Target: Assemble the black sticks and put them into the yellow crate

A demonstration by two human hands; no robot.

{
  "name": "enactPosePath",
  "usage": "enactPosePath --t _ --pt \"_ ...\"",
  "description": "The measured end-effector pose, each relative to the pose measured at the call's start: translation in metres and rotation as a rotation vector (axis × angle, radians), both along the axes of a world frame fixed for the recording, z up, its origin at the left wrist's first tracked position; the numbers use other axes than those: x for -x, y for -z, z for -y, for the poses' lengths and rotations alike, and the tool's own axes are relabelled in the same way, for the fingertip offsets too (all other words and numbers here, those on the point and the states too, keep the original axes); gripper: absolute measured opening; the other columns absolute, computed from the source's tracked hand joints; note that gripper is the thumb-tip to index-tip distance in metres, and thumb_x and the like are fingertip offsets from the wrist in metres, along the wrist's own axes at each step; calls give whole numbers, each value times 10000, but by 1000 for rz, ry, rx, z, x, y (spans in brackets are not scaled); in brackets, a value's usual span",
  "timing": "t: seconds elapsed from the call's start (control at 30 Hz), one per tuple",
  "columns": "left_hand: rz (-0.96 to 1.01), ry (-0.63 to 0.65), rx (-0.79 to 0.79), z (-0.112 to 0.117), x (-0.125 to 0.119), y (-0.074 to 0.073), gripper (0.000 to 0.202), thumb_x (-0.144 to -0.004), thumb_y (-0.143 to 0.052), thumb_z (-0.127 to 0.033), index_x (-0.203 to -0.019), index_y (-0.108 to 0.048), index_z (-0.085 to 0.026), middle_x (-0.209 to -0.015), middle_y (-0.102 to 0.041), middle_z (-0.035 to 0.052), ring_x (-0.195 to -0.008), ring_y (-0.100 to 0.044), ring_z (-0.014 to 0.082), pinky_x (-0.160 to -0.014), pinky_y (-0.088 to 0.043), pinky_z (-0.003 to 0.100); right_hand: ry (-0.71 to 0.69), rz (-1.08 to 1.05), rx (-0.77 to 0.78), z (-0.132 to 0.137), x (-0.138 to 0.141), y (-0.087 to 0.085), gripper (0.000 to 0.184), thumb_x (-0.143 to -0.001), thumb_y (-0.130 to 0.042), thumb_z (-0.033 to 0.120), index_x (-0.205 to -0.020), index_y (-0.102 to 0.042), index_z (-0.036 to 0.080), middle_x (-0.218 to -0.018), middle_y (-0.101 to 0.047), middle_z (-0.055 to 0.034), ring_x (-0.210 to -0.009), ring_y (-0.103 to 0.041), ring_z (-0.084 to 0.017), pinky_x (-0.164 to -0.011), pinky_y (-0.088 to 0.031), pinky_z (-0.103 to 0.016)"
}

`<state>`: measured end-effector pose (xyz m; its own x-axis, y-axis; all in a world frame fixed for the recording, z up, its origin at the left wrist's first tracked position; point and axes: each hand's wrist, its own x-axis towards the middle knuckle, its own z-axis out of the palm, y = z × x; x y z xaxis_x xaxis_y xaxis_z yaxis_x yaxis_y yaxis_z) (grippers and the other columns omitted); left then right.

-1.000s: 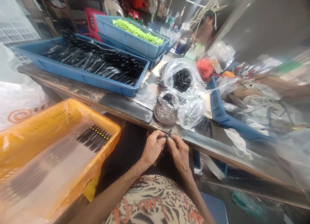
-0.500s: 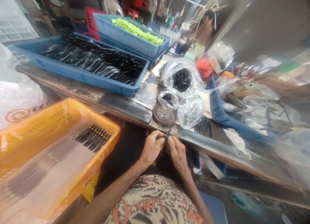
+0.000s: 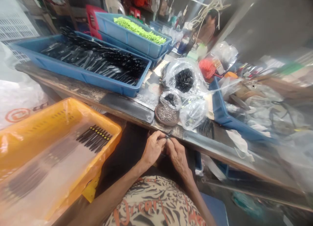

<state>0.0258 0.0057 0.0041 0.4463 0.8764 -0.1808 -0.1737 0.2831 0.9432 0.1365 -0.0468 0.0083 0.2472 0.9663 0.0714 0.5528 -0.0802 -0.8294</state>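
A small dark part (image 3: 169,134) pokes up between my fingertips at the table's front edge; its exact kind is too small to make out. My left hand (image 3: 154,147) is closed on it from the left, thumb and fingers pinched. From the right, my right hand (image 3: 176,153) is closed on the same part, its fingers touching those of the left. Just beyond them sits a brown round dish (image 3: 166,122) of small metal pieces. Behind it stand a small plastic bag (image 3: 176,105) and a larger plastic bag (image 3: 199,79), both holding black pieces.
Left of me, a yellow crate (image 3: 97,169) holds rows of black pieces with yellow dots. A blue tray (image 3: 97,81) of black parts and a blue bin (image 3: 137,40) of green pieces stand behind. A cluttered blue tray (image 3: 218,105) lies right. A person (image 3: 205,32) is at the back.
The dark part between my fingertips has tilted slightly and shows a little more. Both hands stay in nearly the same place.
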Motion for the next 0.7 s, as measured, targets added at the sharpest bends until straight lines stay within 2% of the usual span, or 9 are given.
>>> enactPosePath --t 0.27,0.7 --pt "-16 1 6 -1 0 0 47 -741 -518 -200 -759 -533 -159 -492 -429 -76 -414 -371 58 -421 -306 176 -8 -18 1 -1 0 2 353 -923 -371 386 -636 -478 210 -547 -457 26 -513 -435 -128 -513 -360 -248" --pt "-54 -3 -17 -3 1 4 63 -730 -517 -193 -776 -540 -157 -497 -449 -71 -426 -404 65 -422 -322 173 -8 -29 34 -2 0 0 395 -922 -360 412 -604 -476 209 -526 -478 20 -496 -440 -126 -498 -353 -250"
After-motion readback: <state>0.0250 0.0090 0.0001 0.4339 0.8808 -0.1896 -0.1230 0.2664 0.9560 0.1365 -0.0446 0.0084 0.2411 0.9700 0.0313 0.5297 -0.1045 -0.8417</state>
